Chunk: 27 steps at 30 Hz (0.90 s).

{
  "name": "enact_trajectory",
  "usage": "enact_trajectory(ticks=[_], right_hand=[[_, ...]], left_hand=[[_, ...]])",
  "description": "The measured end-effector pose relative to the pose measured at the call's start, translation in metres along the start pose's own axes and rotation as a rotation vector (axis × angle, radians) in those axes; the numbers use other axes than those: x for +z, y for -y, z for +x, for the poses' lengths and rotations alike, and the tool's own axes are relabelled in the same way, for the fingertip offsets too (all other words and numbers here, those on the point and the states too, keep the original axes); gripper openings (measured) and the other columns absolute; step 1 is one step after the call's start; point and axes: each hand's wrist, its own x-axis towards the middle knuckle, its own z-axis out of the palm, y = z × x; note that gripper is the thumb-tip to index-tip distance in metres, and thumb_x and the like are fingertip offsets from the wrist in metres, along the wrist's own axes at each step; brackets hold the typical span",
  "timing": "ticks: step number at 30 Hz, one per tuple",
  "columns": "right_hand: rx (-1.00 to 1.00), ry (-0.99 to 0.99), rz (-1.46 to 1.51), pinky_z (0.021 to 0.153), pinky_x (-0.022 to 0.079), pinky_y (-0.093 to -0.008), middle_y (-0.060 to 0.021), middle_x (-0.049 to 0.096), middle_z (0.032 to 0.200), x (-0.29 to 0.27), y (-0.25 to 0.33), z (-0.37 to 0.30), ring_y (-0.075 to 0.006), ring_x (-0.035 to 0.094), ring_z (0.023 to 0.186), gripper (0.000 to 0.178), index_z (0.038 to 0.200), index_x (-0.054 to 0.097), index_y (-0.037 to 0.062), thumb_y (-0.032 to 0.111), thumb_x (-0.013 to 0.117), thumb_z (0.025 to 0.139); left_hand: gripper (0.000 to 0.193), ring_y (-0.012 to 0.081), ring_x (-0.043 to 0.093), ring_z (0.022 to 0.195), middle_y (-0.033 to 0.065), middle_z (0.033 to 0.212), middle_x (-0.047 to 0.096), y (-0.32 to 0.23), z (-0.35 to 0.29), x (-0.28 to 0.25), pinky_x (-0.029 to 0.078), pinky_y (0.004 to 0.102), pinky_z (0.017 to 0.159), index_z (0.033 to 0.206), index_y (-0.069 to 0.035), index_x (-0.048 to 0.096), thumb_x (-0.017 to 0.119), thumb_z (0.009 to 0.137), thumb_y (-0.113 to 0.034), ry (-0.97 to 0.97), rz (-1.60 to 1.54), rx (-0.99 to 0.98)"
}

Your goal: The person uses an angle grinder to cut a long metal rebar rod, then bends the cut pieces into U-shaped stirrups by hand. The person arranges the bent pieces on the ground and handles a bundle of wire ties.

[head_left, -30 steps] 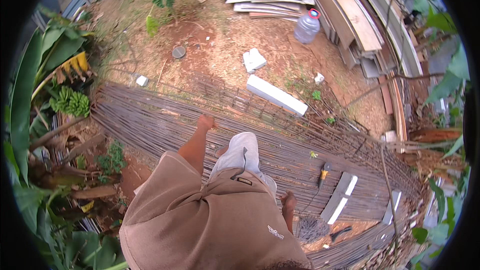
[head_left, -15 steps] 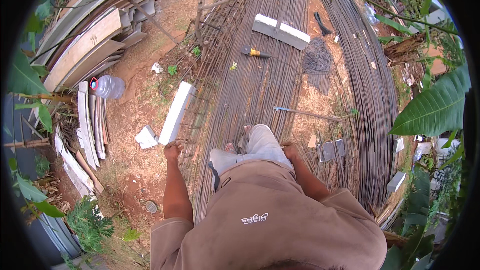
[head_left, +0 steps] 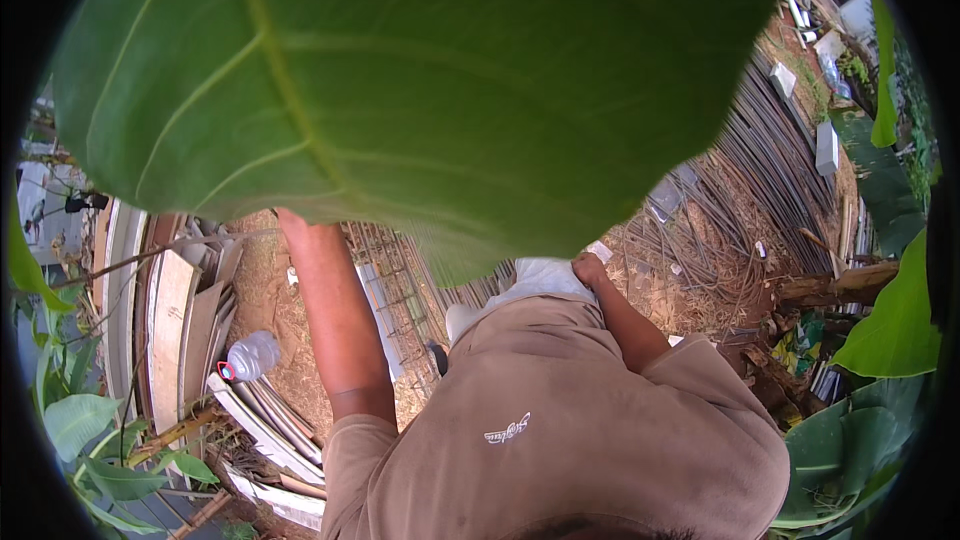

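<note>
Green leaf [head_left: 400, 90]: most of the upper view is filled by it, close to the camera; the ground beyond is covered.
Brown shirt [head_left: 570, 420]: seen from above, with pale lettering.
Dark metal rods [head_left: 780, 155]: spread on the ground to the right, partly hidden by the leaf.
Boards [head_left: 175, 310]: stacked at the left.
Left forearm [head_left: 345, 320]: extended forward; the left hand is hidden behind the leaf's lower edge, so contact and the fingers' spread or hold cannot be told.
Rod lattice [head_left: 400, 275]: laid between left forearm and trousers.
Light trousers [head_left: 545, 278]: partly covered by leaf and shirt.
Clear bottle [head_left: 254, 355]: placed near the boards, its mouth ringed in red.
Right hand [head_left: 590, 268]: held just beside the trousers, fingers apparently bent; whether anything is gripped cannot be told.
</note>
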Motion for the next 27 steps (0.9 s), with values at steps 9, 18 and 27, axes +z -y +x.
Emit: enact_trajectory(ticks=[9,18,27], right_hand=[[0.345,-0.315,1.216,0.046,0.051,-0.0330,-0.0127,0.073,0.079,-0.145,0.018,0.024,-0.0168,0.065,0.055,0.019,0.110,0.077,0.0002,0.007,0.063,0.100],[0.805,-0.215,1.160,0.052,0.056,-0.0381,-0.0118,0.073,0.081,-0.109,-0.055,0.009,-0.0228,0.067,0.058,0.019,0.105,0.074,0.0022,0.014,0.059,0.101],[0.805,-0.222,0.980,0.057,0.056,-0.0392,-0.0112,0.074,0.081,-0.213,0.039,0.166,-0.0217,0.072,0.067,0.022,0.101,0.080,0.0040,0.013,0.060,0.098]], left_hand=[[0.112,0.0491,0.028,0.166,0.0351,0.181,0.012,-0.106,0.196,-0.047,0.027,0.0632,0.134,0.177,-0.007,0.008,0.072,0.099,-0.059,-0.289,0.238,0.734],[0.049,0.0311,0.062,0.103,0.0156,0.114,0.060,-0.114,0.251,-0.033,0.053,0.0519,0.086,0.119,-0.004,0.056,0.083,0.083,-0.024,-1.146,0.413,1.686],[0.054,0.0333,0.056,0.120,0.0156,0.124,0.056,0.014,0.384,-0.071,0.047,0.0530,0.110,0.127,-0.004,0.053,0.079,0.080,-0.007,-1.338,1.135,2.171]])
